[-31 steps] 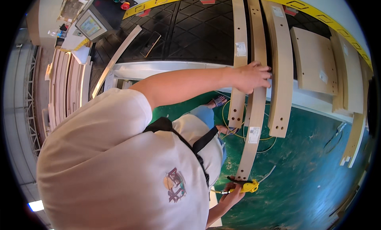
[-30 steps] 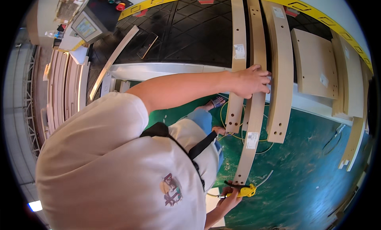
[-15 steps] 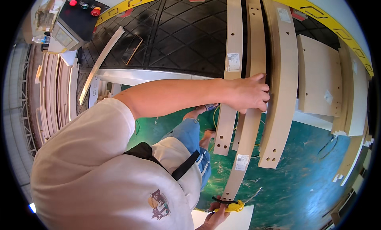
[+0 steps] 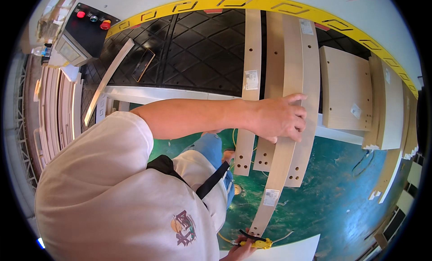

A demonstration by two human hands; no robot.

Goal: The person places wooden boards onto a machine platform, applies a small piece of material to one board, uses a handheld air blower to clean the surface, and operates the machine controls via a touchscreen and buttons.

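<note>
The fingers [image 4: 300, 122] of the left hand [image 4: 280, 119] are bent over one edge of a long board [image 4: 284, 159], with the thumb by the other edge, so the hand holds it. The right hand [image 4: 241, 250] is down by the board's end. Its fingers are wrapped around a yellow tool [image 4: 261, 244] with a black lever and a thin grey pipe. I cannot tell if that hand holds the board too.

The long board is light brown wood, smooth and a bit bendy-looking, with a white sticker and little round holes near its end. It lies partly over a board with a sticker at the top [image 4: 310, 81], and its low end sticks out over the green floor [image 4: 333, 184]. Next to it are a darker brown board [image 4: 273, 81] and a pale narrow board [image 4: 253, 40], both with round holes.

They lie across a black table [image 4: 202, 49] marked with crossing lines. To the right on it are a wide curved panel [image 4: 344, 87] and a pile of boards [image 4: 391, 103]. To the left is a thin wood strip [image 4: 110, 78].

Farther left, a clear bottle [image 4: 41, 51] sits near a black box with round buttons [image 4: 90, 31]. I cannot see what is in the bottle.
</note>
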